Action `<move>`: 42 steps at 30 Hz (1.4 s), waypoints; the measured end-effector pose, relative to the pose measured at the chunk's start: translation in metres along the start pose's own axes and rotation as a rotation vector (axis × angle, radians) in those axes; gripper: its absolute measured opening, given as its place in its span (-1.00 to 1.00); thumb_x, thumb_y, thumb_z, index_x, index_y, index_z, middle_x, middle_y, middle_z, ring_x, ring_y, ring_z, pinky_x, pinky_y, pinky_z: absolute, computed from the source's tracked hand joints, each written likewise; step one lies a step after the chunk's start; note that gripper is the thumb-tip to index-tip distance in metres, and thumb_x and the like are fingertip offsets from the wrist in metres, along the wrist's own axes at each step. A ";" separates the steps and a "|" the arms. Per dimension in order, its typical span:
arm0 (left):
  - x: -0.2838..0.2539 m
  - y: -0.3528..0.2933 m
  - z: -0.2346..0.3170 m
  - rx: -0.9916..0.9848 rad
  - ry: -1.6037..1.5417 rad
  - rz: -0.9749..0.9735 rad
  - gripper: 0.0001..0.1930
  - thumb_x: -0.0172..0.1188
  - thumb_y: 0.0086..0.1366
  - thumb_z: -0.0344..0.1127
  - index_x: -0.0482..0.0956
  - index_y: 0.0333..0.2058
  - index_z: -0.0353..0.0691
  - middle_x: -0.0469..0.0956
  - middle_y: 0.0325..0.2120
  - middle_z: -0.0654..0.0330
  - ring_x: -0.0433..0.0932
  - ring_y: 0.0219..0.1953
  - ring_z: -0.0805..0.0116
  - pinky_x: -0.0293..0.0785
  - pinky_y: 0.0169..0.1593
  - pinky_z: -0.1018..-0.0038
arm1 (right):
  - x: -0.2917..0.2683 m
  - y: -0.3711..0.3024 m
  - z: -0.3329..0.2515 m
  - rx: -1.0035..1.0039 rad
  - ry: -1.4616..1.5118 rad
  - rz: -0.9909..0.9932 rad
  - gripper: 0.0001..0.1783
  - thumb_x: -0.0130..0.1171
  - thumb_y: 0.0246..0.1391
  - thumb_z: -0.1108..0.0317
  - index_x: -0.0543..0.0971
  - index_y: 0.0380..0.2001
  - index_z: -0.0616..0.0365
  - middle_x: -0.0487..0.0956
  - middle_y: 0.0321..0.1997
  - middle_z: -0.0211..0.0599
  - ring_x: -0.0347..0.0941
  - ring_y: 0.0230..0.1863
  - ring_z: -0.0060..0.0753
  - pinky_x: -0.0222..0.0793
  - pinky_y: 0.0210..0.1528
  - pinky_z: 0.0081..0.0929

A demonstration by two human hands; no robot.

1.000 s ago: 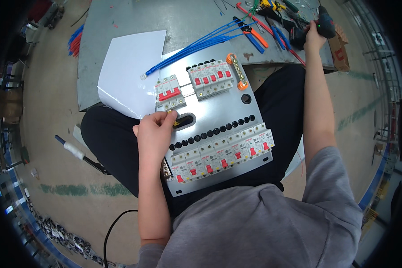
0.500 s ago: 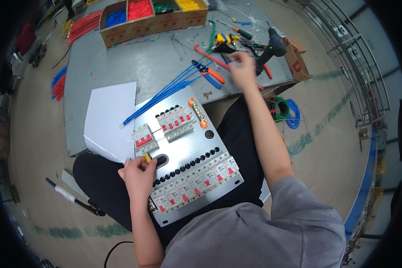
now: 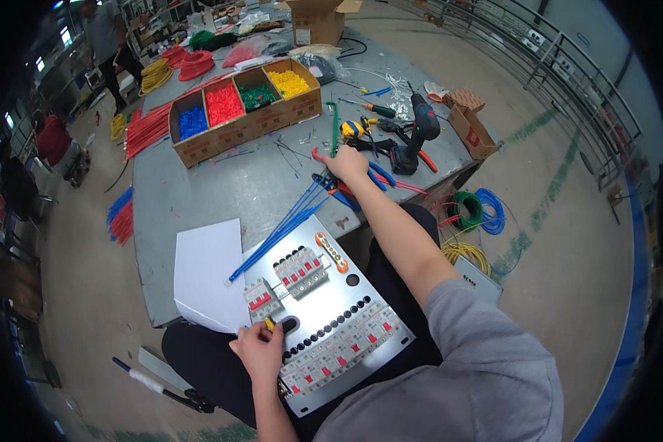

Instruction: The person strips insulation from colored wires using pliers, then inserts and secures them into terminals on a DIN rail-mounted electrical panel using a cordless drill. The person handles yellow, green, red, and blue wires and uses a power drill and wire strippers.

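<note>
My left hand rests at the left edge of a metal mounting plate on my lap, its thumb and fingers pinching a small yellow piece beside the plate's oval slot. On the plate sit a red-switched breaker block, a larger breaker group, a long breaker row and a brass terminal bar with orange ends. Over the table, my right hand is among tools, at a curved red handle; its fingertips are mostly hidden. Blue cable ties or wires lie across the plate's far edge.
White paper lies left of the plate. A divided cardboard box holds coloured small parts at the back. A cordless drill stands right of my hand, by blue-handled pliers. Wire coils lie on the floor at right.
The view has tilted up, showing more of the table's far side. My right hand has moved left over the tools, from beside the drill to the red handle. My left hand keeps its pinch.
</note>
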State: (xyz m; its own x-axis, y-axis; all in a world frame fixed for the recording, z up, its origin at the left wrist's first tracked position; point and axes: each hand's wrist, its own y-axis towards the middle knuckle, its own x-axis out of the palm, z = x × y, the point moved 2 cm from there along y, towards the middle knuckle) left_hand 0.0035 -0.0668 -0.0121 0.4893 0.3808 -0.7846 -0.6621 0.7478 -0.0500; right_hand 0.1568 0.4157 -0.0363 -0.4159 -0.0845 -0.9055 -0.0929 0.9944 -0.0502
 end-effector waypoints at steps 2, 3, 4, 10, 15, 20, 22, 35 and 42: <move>0.002 0.000 -0.002 0.020 -0.003 0.002 -0.76 0.53 0.16 -0.19 0.71 -0.41 -0.22 0.55 -0.57 0.29 0.39 -0.24 0.22 0.22 -0.01 0.28 | 0.001 0.007 0.003 0.047 0.056 -0.016 -0.36 0.32 0.16 -0.19 0.75 -0.08 0.26 0.77 -0.04 0.06 0.71 0.07 0.08 0.64 0.08 -0.07; 0.002 0.001 -0.002 0.019 -0.002 0.005 -0.76 0.53 0.16 -0.19 0.71 -0.42 -0.21 0.55 -0.58 0.30 0.39 -0.24 0.23 0.22 -0.01 0.28 | 0.002 0.011 0.004 0.047 0.082 0.001 -0.39 0.33 0.16 -0.16 0.75 -0.12 0.25 0.76 -0.07 0.06 0.72 0.04 0.07 0.64 0.05 -0.07; 0.002 0.000 0.001 0.017 -0.001 0.004 -0.76 0.53 0.16 -0.18 0.71 -0.42 -0.20 0.55 -0.59 0.31 0.39 -0.24 0.24 0.21 -0.01 0.29 | 0.001 0.012 0.006 0.050 0.105 0.017 -0.42 0.34 0.15 -0.13 0.74 -0.15 0.25 0.76 -0.09 0.06 0.72 0.02 0.05 0.63 0.03 -0.07; 0.002 -0.002 0.003 0.009 -0.043 0.040 -0.75 0.50 0.22 -0.15 0.72 -0.40 -0.21 0.54 -0.62 0.31 0.39 -0.24 0.27 0.21 0.02 0.29 | -0.012 -0.008 0.006 -0.012 0.573 0.185 -0.56 0.34 0.13 0.02 0.65 -0.37 0.27 0.73 -0.29 0.09 0.71 -0.17 0.09 0.59 -0.08 -0.12; -0.002 0.001 -0.009 -0.130 -0.378 0.020 -0.69 0.35 0.44 -0.14 0.68 -0.30 -0.32 0.54 -0.47 0.30 0.41 -0.27 0.41 0.33 -0.10 0.38 | -0.037 -0.066 0.017 -0.118 0.731 0.277 -0.62 0.33 0.16 0.12 0.62 -0.40 0.30 0.66 -0.44 -0.01 0.63 -0.37 -0.03 0.50 -0.25 -0.17; -0.013 0.005 -0.021 0.011 -0.674 0.161 -0.69 0.19 0.58 -0.16 0.63 -0.17 -0.36 0.55 -0.37 0.30 0.45 -0.31 0.53 0.38 -0.19 0.49 | -0.080 -0.194 0.010 -0.291 0.795 0.219 -0.70 0.33 0.24 0.23 0.54 -0.42 0.23 0.57 -0.54 -0.28 0.48 -0.49 -0.38 0.38 -0.37 -0.35; -0.033 0.004 0.016 0.111 -0.641 0.128 -0.71 0.14 0.60 -0.18 0.63 -0.08 -0.35 0.60 -0.31 0.25 0.52 -0.23 0.50 0.43 -0.11 0.49 | -0.105 -0.264 -0.002 -0.370 0.758 0.155 -0.75 0.35 0.24 0.26 0.58 -0.39 0.22 0.59 -0.57 -0.33 0.51 -0.55 -0.48 0.40 -0.43 -0.44; -0.075 -0.043 0.149 0.033 -1.574 -0.404 -0.59 -0.21 0.73 -0.02 0.45 -0.12 -0.24 0.11 -0.56 0.39 0.02 -0.58 0.57 0.03 -0.50 0.55 | -0.148 -0.416 0.016 -0.638 0.908 -0.130 -0.74 0.28 0.23 0.44 0.61 -0.57 0.23 0.53 -0.65 -0.38 0.41 -0.59 -0.71 0.28 -0.52 -0.53; -0.074 -0.088 0.151 0.146 -1.754 -0.983 -0.48 -0.25 0.70 0.15 0.30 -0.35 -0.13 0.08 -0.62 0.37 0.01 -0.59 0.52 -0.02 -0.51 0.52 | -0.226 -0.395 -0.078 -0.706 1.156 -0.534 -0.69 0.23 0.44 0.32 0.66 0.11 0.28 0.55 -0.39 -0.55 0.35 -0.35 -0.80 0.30 -0.32 -0.62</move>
State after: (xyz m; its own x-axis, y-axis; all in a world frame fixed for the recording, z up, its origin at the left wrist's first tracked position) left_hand 0.1111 -0.0783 0.1435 0.5610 -0.1579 0.8126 0.1207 0.9868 0.1084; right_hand 0.2164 0.0375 0.2212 -0.6396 -0.7687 0.0088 -0.7415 0.6199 0.2567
